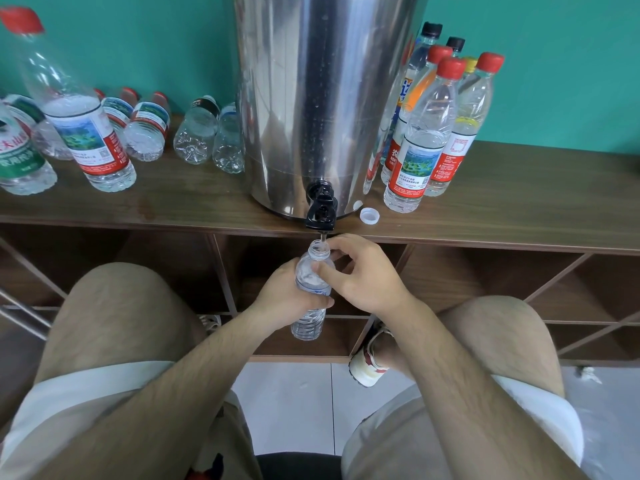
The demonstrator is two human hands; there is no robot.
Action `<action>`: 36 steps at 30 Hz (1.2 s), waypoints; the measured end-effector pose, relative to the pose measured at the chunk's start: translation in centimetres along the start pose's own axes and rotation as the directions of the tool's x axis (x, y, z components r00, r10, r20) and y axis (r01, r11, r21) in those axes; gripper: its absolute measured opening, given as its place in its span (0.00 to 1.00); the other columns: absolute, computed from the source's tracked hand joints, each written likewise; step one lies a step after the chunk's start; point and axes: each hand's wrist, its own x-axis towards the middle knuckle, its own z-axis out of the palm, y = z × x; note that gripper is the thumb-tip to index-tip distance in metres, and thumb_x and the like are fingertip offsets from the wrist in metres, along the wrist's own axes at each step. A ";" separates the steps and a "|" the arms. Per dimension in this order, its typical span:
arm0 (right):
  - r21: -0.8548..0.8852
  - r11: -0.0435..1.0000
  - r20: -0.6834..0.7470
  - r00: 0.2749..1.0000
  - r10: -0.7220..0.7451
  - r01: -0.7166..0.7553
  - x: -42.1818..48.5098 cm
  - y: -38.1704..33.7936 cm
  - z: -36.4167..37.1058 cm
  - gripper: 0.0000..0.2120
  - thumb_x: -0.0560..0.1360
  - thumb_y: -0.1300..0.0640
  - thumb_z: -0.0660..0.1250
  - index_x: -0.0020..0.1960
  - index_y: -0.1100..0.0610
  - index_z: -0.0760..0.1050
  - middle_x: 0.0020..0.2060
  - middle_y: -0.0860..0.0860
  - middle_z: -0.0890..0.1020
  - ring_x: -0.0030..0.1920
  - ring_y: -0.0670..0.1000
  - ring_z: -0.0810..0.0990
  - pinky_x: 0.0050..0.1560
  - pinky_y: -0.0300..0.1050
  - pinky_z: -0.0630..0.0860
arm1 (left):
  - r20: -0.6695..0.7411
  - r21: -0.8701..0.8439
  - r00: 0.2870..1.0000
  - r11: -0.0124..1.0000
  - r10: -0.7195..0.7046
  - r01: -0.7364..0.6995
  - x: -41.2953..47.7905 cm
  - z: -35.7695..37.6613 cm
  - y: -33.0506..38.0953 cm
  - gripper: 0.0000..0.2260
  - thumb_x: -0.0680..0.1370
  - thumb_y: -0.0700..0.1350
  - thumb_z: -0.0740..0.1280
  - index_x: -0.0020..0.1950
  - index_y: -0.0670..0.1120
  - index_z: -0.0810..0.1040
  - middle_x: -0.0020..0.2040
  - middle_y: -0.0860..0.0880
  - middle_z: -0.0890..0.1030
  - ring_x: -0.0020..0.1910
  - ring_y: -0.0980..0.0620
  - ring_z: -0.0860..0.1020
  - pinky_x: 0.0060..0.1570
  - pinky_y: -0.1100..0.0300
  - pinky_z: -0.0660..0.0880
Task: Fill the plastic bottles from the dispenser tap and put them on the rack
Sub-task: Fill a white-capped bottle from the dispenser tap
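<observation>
A steel dispenser [311, 98] stands on the wooden rack top [519, 209], its black tap [321, 211] hanging over the front edge. Just below the spout I hold a small clear uncapped bottle [313, 296], its open mouth right under the tap. My left hand [284, 296] wraps the bottle's middle. My right hand [363, 275] grips its shoulder with thumb and fingers near the neck. A white cap [369, 215] lies on the rack top to the right of the tap.
Several capped upright bottles [426, 133] stand to the right of the dispenser. On the left, one upright bottle [83, 126] stands among several lying bottles [197, 133]. Below the top are open wooden cubbies [485, 282]. My knees flank the bottle.
</observation>
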 end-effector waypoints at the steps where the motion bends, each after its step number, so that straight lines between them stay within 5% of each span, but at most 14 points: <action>1: -0.005 1.000 -0.003 1.000 0.004 -0.004 -0.1 -0.1 -0.1 0.16 0.75 0.45 0.72 0.61 0.49 0.82 0.51 0.40 0.82 0.52 0.42 0.80 0.49 0.36 0.75 | -0.002 0.005 1.000 1.000 0.002 -0.002 0.0 0.0 0.0 0.31 0.69 0.44 0.82 0.70 0.51 0.77 0.63 0.54 0.82 0.61 0.53 0.80 0.65 0.53 0.77; 6: 0.095 0.995 -0.251 0.968 -0.015 0.040 -1.1 -1.4 -0.6 0.24 0.75 0.47 0.71 0.69 0.50 0.72 0.58 0.42 0.80 0.57 0.45 0.81 0.48 0.47 0.81 | -0.017 0.000 1.000 1.000 -0.014 0.014 0.1 0.0 0.0 0.28 0.68 0.44 0.82 0.66 0.48 0.77 0.58 0.50 0.83 0.58 0.50 0.82 0.62 0.48 0.79; 9: 0.013 0.947 -0.453 0.846 -0.282 0.322 -1.3 -2.7 -1.2 0.22 0.77 0.54 0.72 0.69 0.55 0.72 0.64 0.53 0.76 0.65 0.51 0.76 0.54 0.49 0.81 | 0.001 0.035 1.000 0.999 0.018 -0.018 0.4 0.0 0.0 0.23 0.69 0.45 0.81 0.61 0.47 0.78 0.54 0.50 0.83 0.55 0.49 0.82 0.60 0.47 0.80; 13: -0.170 0.845 -0.412 0.742 -0.529 0.507 -0.5 -3.8 -1.2 0.14 0.80 0.58 0.73 0.65 0.61 0.81 0.69 0.60 0.76 0.69 0.58 0.76 0.65 0.53 0.76 | 0.007 0.073 0.995 0.992 0.101 -0.101 0.8 0.1 -0.5 0.21 0.71 0.48 0.80 0.62 0.52 0.78 0.54 0.56 0.82 0.54 0.58 0.81 0.55 0.58 0.79; 19: -0.141 0.857 -0.394 0.766 -0.508 0.495 -0.4 -3.7 -1.9 0.10 0.83 0.65 0.67 0.62 0.58 0.79 0.68 0.55 0.78 0.70 0.51 0.77 0.71 0.48 0.73 | -0.014 -0.019 0.999 0.998 0.052 -0.052 1.2 0.3 -1.6 0.25 0.66 0.47 0.83 0.59 0.52 0.78 0.52 0.55 0.83 0.53 0.57 0.82 0.56 0.57 0.79; 23: -0.071 0.876 -0.408 0.788 -0.462 0.477 -0.5 -3.5 -2.0 0.10 0.84 0.65 0.63 0.62 0.55 0.76 0.69 0.51 0.78 0.71 0.51 0.77 0.68 0.61 0.75 | -0.033 -0.042 0.999 0.999 0.029 -0.030 1.4 0.5 -1.9 0.27 0.65 0.47 0.84 0.60 0.52 0.78 0.53 0.55 0.83 0.53 0.55 0.82 0.57 0.55 0.79; 29: -0.054 0.868 -0.427 0.774 -0.467 0.494 -0.3 -3.4 -2.4 0.08 0.85 0.61 0.63 0.62 0.55 0.77 0.68 0.50 0.80 0.69 0.49 0.79 0.68 0.51 0.75 | -0.033 -0.034 0.999 0.999 0.031 -0.032 1.5 0.7 -2.1 0.29 0.65 0.48 0.84 0.63 0.51 0.77 0.55 0.55 0.82 0.55 0.55 0.81 0.58 0.55 0.79; 36: -0.064 0.882 -0.436 0.782 -0.445 0.466 -0.5 -3.6 -2.5 0.09 0.85 0.62 0.63 0.60 0.60 0.80 0.67 0.52 0.81 0.68 0.50 0.80 0.67 0.56 0.77 | -0.035 -0.017 0.999 0.999 0.041 -0.042 1.7 0.8 -2.4 0.30 0.65 0.49 0.84 0.64 0.51 0.77 0.55 0.55 0.82 0.55 0.55 0.81 0.58 0.56 0.79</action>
